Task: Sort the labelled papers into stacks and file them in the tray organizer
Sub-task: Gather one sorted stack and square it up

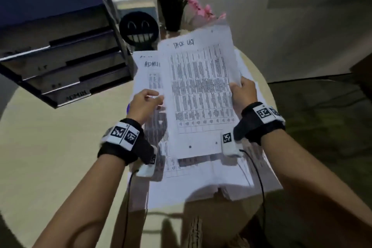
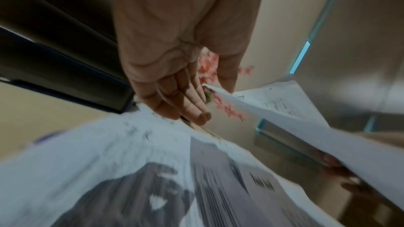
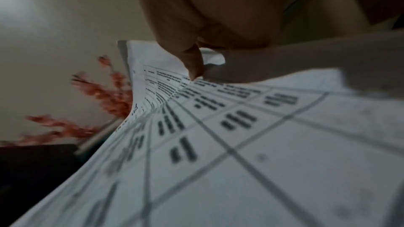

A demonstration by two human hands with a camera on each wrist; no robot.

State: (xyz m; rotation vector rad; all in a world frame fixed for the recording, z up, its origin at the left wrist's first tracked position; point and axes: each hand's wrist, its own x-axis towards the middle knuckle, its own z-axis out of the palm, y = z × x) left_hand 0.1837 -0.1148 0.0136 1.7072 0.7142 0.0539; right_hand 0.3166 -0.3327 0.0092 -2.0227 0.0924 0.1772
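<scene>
Both hands (image 1: 146, 103) (image 1: 244, 91) lift one sheet (image 1: 201, 94) above a stack (image 1: 201, 183).

A round, pale beige surface (image 1: 50, 157) carries everything. At its far left stands a dark tray organizer (image 1: 66, 70) with stacked tiers, the lowest labelled ADMIN. Right of it, at the far edge, a black smiling-face ornament (image 1: 138, 30) and a dark vase of pink flowers (image 1: 173, 12) stand. Printed papers (image 1: 201, 183) lie spread across the middle and near right.
</scene>
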